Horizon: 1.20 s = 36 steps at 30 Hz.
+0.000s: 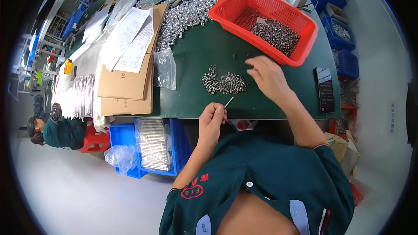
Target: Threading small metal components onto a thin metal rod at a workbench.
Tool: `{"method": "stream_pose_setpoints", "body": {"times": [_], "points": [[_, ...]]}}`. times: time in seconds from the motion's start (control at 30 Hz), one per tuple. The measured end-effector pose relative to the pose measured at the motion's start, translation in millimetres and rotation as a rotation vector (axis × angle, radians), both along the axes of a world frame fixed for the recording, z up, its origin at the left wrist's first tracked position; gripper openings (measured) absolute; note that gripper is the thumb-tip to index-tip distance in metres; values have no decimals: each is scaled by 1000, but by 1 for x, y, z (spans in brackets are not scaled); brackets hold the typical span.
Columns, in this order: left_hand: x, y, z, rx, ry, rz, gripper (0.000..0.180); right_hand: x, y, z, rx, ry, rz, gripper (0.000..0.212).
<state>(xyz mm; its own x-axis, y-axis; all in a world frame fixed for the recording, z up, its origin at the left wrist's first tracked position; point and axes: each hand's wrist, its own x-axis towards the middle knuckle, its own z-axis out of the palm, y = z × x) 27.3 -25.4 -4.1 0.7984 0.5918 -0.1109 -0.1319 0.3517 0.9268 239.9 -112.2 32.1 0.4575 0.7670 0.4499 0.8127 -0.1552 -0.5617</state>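
Note:
My left hand (pixel 210 122) is closed near the table's front edge, gripping a thin metal rod (pixel 229 101) whose tip points up and to the right. In front of it lies a pile of small metal rings (pixel 226 82) on the green table (pixel 191 104). To the right of that pile, my right hand (pixel 270 78) hovers with its fingers extended and thumb apart, and nothing shows in it. Beyond my right hand stands a red perforated basket (pixel 300 61), partly filled with small metal parts (pixel 278 37). A few loose small pieces (pixel 234 55) lie between pile and basket.
A large heap of shiny metal parts (pixel 187 13) covers the far left. Cardboard (pixel 124 85) with papers (pixel 133 39) lies left, beside a plastic bag (pixel 165 69). A phone (pixel 324 89) rests at the right edge. Blue bins (pixel 176 148) stand below; another person (pixel 65 132) sits far left.

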Motion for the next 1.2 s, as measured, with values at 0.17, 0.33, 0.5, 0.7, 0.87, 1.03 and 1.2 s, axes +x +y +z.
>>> {"method": "stream_pose_setpoints", "body": {"times": [0.17, 0.33, 0.5, 0.7, 0.87, 1.03, 1.2], "points": [[1, 0, -4, -98, -11, 26, 14, 30, 28, -36, -124, -258, -154, 11], [1, 4, -7, -156, -32, 45, 15, 36, 34, -41, -319, -332, -143, 11], [3, 5, -5, -138, -34, 47, 18, -6, 14, 2, -83, 106, 65, 10], [5, 0, 1, -33, 13, 9, 19, -45, -8, 15, -90, 922, 256, 7], [1, -5, -1, 160, 92, -2, 18, -50, -16, 17, -74, 951, 245, 7], [0, -7, 1, 136, 82, 7, 18, -53, -25, 17, -46, 831, 267, 7], [0, -6, 4, 103, 78, -48, 18, -54, -26, 20, 89, 482, 297, 10]]}}
